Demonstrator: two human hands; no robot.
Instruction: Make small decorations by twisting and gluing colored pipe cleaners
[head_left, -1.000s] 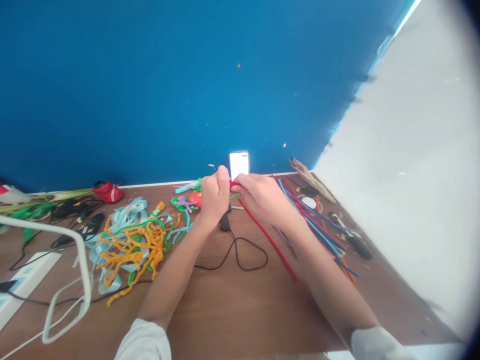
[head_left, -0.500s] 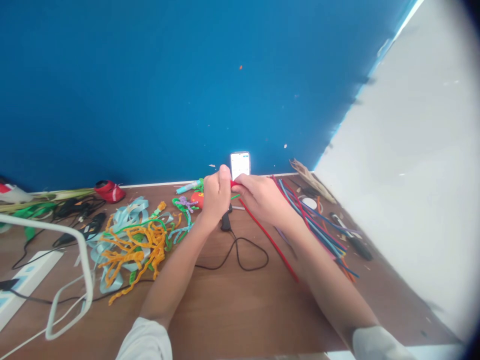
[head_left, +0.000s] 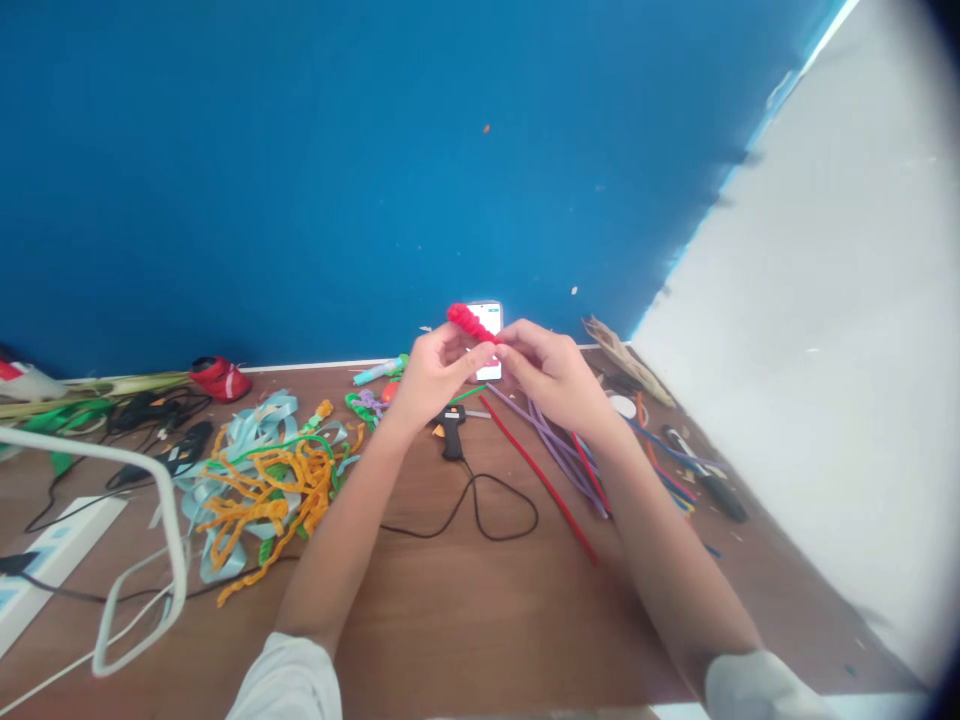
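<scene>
Above the table (head_left: 465,610), both hands' grips, left hand (head_left: 429,372) and right hand (head_left: 551,372), pinch the red coil (head_left: 469,322).

The red pipe cleaner (head_left: 470,322) is a fuzzy, bright red piece wound into a short, tight coil. It is held up off the worktop (head_left: 480,600), pinched at its lower right end between the fingertips of the left hand (head_left: 433,372) and the right hand (head_left: 551,372), which meet there. The coil slants up and to the left from that pinch, its free end pointing toward the blue wall. It sits in front of the lit phone screen and partly covers it. Its windings look closely packed; how many there are cannot be told.
</scene>
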